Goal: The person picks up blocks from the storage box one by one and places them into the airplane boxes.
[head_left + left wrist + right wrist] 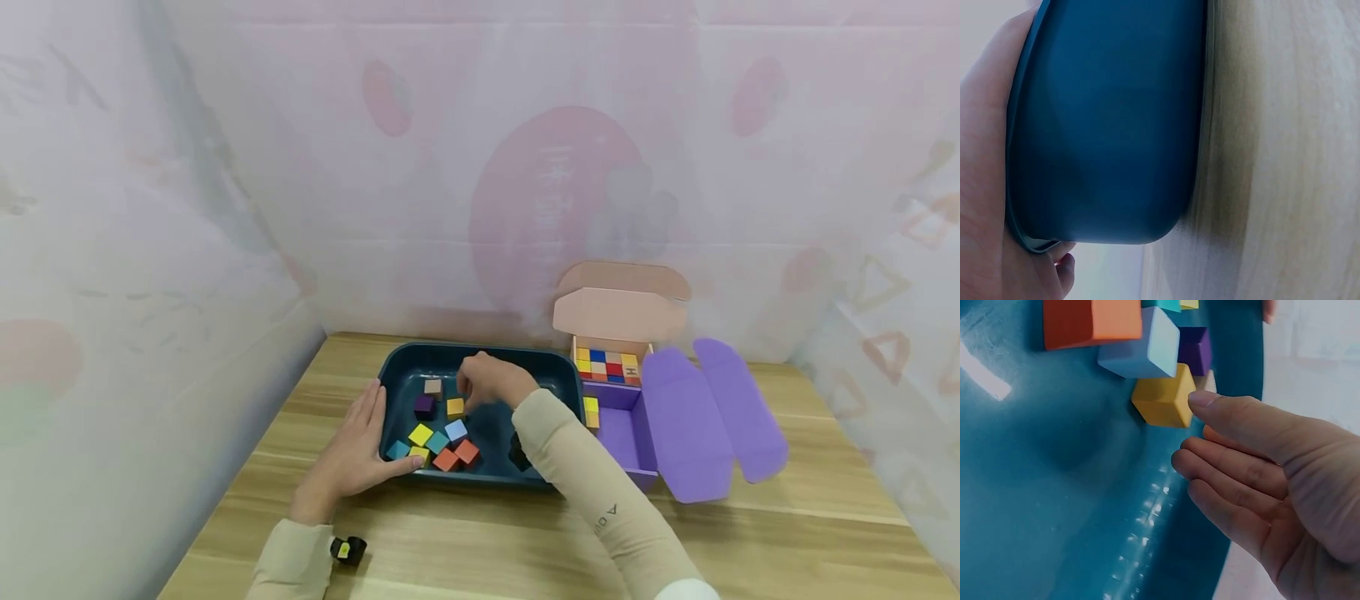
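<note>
A dark teal tray (495, 479) holds several loose coloured cubes, mostly toward its left. My left hand (360, 450) rests on the tray's near left corner, thumb along the front rim and fingers along the left side. In the left wrist view that hand lies over the rim, beside the tray's outer wall (1104, 125). My right hand (491, 379) is inside the tray by a yellow-orange cube (1163, 397). Its thumb tip is at the cube's edge, the other fingers loosely extended; the index finger is mostly hidden. A purple cube (424, 407) and a pale wooden cube (432, 387) lie nearby.
Right of the tray stands an open peach box (621, 312) holding rows of coloured blocks. In front of it is an open purple box (618, 433) with yellow blocks (592, 412) at its left; its lid (690, 425) spreads right. Printed cloth walls surround the wooden table (420, 542).
</note>
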`<state>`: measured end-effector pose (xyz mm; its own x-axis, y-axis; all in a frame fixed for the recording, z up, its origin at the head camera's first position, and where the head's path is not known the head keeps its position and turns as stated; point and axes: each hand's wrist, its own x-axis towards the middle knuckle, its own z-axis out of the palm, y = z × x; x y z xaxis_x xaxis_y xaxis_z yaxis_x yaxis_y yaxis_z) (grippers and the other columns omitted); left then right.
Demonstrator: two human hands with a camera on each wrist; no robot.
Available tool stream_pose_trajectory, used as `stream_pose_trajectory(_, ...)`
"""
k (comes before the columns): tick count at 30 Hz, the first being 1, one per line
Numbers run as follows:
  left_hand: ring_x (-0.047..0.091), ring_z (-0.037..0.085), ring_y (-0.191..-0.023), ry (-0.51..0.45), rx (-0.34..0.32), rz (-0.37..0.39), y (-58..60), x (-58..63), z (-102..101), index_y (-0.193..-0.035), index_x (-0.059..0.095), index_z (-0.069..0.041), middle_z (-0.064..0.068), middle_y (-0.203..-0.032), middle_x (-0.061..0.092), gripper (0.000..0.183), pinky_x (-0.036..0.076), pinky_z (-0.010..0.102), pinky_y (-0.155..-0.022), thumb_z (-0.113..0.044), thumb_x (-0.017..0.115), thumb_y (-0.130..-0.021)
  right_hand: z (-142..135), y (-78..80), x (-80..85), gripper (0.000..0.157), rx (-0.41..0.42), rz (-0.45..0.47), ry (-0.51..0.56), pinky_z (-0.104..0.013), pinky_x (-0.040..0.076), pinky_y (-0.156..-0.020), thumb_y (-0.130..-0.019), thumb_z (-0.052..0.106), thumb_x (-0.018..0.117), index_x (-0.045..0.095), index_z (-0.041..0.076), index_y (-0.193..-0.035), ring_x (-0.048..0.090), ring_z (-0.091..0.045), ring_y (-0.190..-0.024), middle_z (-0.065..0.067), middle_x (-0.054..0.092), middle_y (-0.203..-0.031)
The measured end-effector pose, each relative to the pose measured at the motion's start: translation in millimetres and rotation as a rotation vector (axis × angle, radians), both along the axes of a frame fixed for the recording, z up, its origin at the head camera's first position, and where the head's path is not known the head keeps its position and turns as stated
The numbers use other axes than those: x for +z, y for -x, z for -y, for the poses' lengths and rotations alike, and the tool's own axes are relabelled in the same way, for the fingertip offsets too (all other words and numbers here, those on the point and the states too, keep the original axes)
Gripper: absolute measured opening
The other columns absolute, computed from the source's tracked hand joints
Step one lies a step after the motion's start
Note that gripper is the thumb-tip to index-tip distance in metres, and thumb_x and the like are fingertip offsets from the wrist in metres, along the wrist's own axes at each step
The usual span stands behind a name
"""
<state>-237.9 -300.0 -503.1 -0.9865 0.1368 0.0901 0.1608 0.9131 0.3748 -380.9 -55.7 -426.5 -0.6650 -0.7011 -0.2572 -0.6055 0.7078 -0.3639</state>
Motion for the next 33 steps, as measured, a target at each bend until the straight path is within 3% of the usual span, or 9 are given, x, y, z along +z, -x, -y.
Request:
stream_pose_trajectory(10, 0.011, 0.043, -0.165, -0.014, 0.003, 0.003, 1.7, -0.9, -5.6, -0.168, 0.011, 0.003, 0.02, -0.179, 0.003, 0.135, 0.021, 0.065, -0.13, -0.081, 0.069, -0.08, 6.2, 3.2, -14.1, 0.023, -0.046, 0.006, -0.035, -0.031, 0.063, -0.087, -0.09, 0.021, 0.086, 0.079, 0.012, -0.11, 0.065, -0.014, -0.088, 0.0, 0.073, -0.105)
stream_pose_trajectory(18, 0.01, 0.043, -0.165, -0.013, -0.005, -0.005, 5.8, -0.4, -6.0, -0.168, 0.013, 0.003, 0.019, -0.179, 0.003, 0.135, 0.021, 0.065, -0.13, -0.082, 0.069, -0.079, 7.0, 2.8, -12.5, 0.019, -0.051, -0.01, -0.051, -0.029, 0.062, -0.081, -0.09, 0.021, 0.086, 0.079, 0.013, -0.105, 0.065, -0.014, -0.084, 0.002, 0.071, -0.098)
stream_pose_trajectory(24, 0.011, 0.044, -0.165, -0.012, -0.004, -0.014, 6.1, 1.1, -4.4, -0.167, 0.014, 0.003, 0.02, -0.179, 0.005, 0.135, 0.022, 0.066, -0.129, -0.082, 0.07, -0.079, -3.3, 4.9, -3.2, 0.016, -0.049, -0.037, -0.039, -0.031, 0.063, -0.087, -0.091, 0.021, 0.085, 0.08, 0.015, -0.106, 0.066, -0.015, -0.088, 0.0, 0.073, -0.106)
stream_pose_trajectory(33, 0.011, 0.044, -0.165, 0.007, -0.001, -0.017, 8.6, 1.4, 0.2, -0.167, 0.013, 0.004, 0.021, -0.178, 0.006, 0.135, 0.021, 0.067, -0.129, -0.081, 0.07, -0.079, -37.7, 4.3, 13.6, 0.015, -0.06, -0.052, 0.033, -0.035, 0.06, -0.092, -0.092, 0.021, 0.084, 0.081, 0.014, -0.105, 0.055, -0.021, -0.108, -0.002, 0.074, -0.109)
